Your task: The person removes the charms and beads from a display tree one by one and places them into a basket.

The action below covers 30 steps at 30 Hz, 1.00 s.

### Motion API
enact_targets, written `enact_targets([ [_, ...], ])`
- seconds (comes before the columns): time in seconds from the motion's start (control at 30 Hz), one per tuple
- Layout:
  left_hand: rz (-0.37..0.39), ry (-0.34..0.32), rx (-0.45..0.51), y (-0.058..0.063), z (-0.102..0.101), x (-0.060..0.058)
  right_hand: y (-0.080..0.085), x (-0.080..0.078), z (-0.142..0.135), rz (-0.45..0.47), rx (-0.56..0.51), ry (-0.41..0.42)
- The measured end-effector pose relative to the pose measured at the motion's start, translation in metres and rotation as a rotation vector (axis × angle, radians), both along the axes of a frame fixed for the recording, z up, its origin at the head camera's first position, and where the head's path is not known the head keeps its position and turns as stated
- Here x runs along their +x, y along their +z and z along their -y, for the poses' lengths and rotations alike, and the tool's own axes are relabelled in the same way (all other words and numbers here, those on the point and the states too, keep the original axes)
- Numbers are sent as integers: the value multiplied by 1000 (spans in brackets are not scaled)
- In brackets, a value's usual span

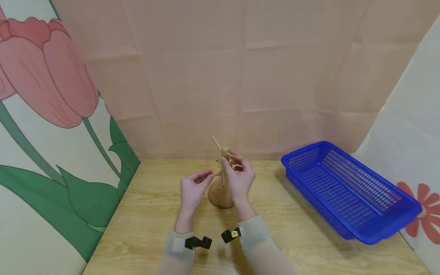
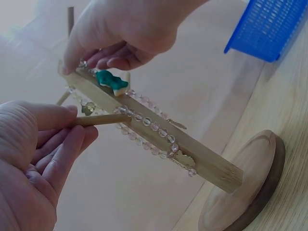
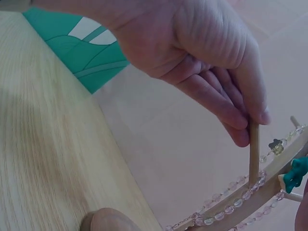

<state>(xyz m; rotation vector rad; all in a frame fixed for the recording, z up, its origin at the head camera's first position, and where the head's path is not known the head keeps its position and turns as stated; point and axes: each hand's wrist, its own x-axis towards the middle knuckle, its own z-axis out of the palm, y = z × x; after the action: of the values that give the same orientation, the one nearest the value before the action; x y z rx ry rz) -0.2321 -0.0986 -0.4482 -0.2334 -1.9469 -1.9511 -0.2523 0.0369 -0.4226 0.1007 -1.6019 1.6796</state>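
A wooden bracelet stand (image 1: 220,194) with a round base and side pegs stands on the table. My left hand (image 1: 193,191) pinches the end of one peg (image 2: 103,119) between thumb and fingers. A pale pink clear-bead bracelet (image 2: 154,126) hangs over that peg, against the post (image 2: 207,163). My right hand (image 1: 240,177) is at the top of the stand, thumb against the post and fingers curled around its side. Beside those fingers is a teal charm (image 2: 111,82), with clear beads near it. A second bracelet with a flower charm (image 3: 275,146) hangs higher up.
A blue plastic basket (image 1: 347,194) stands on the table (image 1: 151,225) to the right. Behind is a pink cloth backdrop (image 1: 192,84); a tulip-printed panel (image 1: 51,76) borders the left and a flower-printed one (image 1: 405,126) the right.
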Motion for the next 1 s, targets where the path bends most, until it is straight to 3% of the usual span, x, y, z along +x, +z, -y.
enact_targets([
  [0.47, -31, -12, 17, -4, 1, -2, 0, -2, -1, -47, 15, -21],
  [0.87, -31, 5, 11, -4, 0, -2, 2, 6, -8, -69, 7, -23],
  [1.0, -18, 13, 19, -16, 1, -12, 3, 8, -10, -89, -4, -32],
])
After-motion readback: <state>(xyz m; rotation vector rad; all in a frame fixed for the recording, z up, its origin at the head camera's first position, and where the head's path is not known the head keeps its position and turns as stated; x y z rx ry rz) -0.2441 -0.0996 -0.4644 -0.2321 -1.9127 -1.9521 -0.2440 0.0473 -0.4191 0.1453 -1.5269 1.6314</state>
